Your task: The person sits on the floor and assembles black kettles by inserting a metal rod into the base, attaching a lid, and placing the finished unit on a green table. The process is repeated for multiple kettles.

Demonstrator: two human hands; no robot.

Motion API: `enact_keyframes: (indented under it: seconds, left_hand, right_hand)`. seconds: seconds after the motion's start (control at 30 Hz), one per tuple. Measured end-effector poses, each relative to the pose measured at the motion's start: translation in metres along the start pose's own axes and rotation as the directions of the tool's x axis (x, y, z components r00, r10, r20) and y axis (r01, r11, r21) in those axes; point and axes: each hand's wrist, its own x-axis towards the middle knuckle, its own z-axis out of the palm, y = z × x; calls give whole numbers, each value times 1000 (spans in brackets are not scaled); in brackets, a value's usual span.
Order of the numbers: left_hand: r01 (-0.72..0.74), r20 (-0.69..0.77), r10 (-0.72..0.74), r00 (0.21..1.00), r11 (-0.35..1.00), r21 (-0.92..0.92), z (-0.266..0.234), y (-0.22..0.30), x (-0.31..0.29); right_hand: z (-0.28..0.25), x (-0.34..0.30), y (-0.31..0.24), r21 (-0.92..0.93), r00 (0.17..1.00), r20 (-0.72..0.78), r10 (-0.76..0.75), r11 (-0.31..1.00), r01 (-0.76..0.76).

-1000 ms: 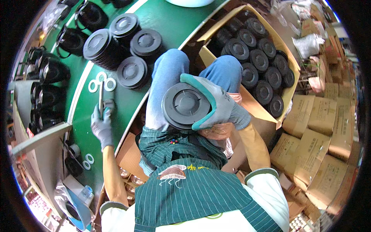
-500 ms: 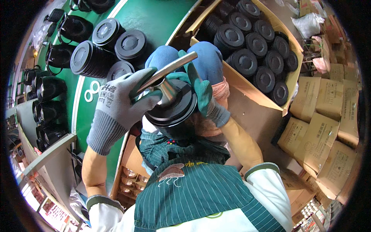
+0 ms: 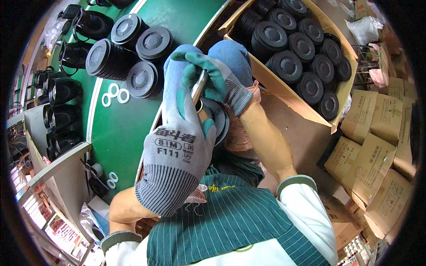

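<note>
Both my gloved hands are closed on a metal T-handled tool (image 3: 199,87) held above my lap. My right hand (image 3: 219,82) wraps the far end of its bar. My left hand (image 3: 179,133), in a grey glove with green fingertips, grips the near part, and its back hides most of the tool. Beneath the tool is a black round ridged part (image 3: 222,122), partly covered by my hands and resting near my knees. Whether the tool touches the bottom of that part cannot be seen.
On the green work surface (image 3: 128,146) at left stand stacks of black round lids (image 3: 142,79) and white rings (image 3: 114,90). Black handled vessels (image 3: 66,91) line the far left. An open carton (image 3: 284,95) of black lids is at right, with closed cartons (image 3: 368,164) beyond.
My left hand has swung right and nearer over the tool. My right hand has moved from the black part's side onto the bar. The bar has turned steeper, and more white rings show.
</note>
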Motion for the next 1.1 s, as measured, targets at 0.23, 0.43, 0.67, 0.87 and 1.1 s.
enact_keyframes:
  seconds: [0.23, 0.43, 0.67, 0.87, 1.1]
  left_hand:
    - [124, 197, -15, 980, 822, -556, -13, -23, 18]
    - [85, -115, -92, 989, 995, -59, 25, 28, -13]
    - [15, -46, -31, 998, 948, -317, -1, -12, 10]
    - [51, 25, -46, 999, 955, -293, 5, 2, -7]
    - [-54, -170, -45, 984, 841, -538, 31, -44, -14]
  right_hand:
    - [8, -29, -31, 635, 865, 51, 500, 652, -415]
    - [35, 14, 3, 357, 924, 165, 345, 852, -382]
    - [25, -8, -15, 253, 967, -31, 253, 938, -238]
    - [43, 16, -7, 643, 882, 315, 350, 604, -470]
    - [19, -23, -15, 626, 835, 340, 433, 558, -544]
